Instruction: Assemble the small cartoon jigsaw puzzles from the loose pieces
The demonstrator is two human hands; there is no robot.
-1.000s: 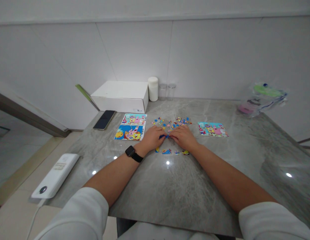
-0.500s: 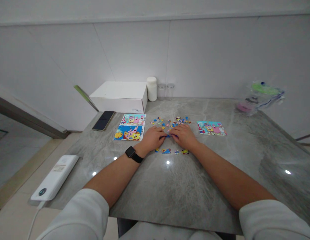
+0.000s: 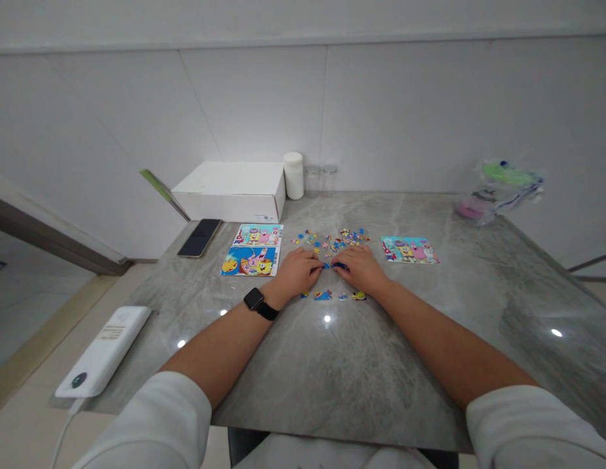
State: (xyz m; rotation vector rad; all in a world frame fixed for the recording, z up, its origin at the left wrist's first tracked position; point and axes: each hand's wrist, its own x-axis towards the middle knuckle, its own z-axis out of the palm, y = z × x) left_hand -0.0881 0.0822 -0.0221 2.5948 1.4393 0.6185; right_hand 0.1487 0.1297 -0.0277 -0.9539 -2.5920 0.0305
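Observation:
My left hand (image 3: pixel 300 270), below a black watch-bearing wrist, has its fingertips pinched on a small blue puzzle piece (image 3: pixel 327 266). Facing it, my right hand (image 3: pixel 360 267) grips a dark blue puzzle piece (image 3: pixel 340 265) between thumb and fingers. The two pieces are close together; whether they touch is too small to tell. Beyond my hands lies a loose pile of colourful puzzle pieces (image 3: pixel 350 238). Nearer me are several more, among them a joined blue cluster (image 3: pixel 323 295) and a yellow one (image 3: pixel 359 296).
Picture cards lie at the left (image 3: pixel 252 251) and right (image 3: pixel 410 249). Behind are a phone (image 3: pixel 200 238), a white box (image 3: pixel 229 189), a white bottle (image 3: pixel 294 176), two glasses (image 3: pixel 328 181) and a plastic bag (image 3: pixel 498 189). A white corded device (image 3: pixel 105 352) sits at the left edge.
The view has shifted slightly. Both hands stay close together, and more of the dark blue piece now shows at my right fingertips.

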